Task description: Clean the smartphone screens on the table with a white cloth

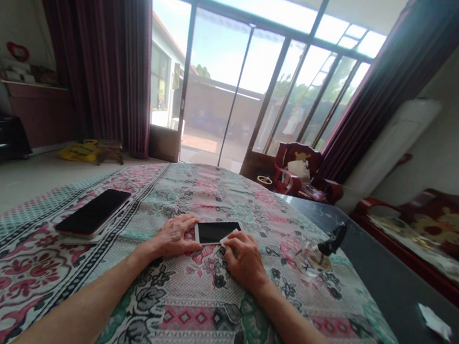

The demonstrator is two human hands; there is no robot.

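A white-edged phone (216, 231) with a dark screen lies flat on the flowered cloth (192, 315) that covers the table. My left hand (174, 236) rests at the phone's left end, fingers curled against its edge. My right hand (243, 258) sits at the phone's near right corner, fingertips pinched together on that corner. Whether something small is between those fingertips I cannot make out.
A larger dark phone with a red rim (93, 211) lies on the cloth to the left. A glass ashtray with a dark object in it (315, 258) stands to the right. A crumpled white paper (434, 322) lies on the bare dark tabletop (400, 293).
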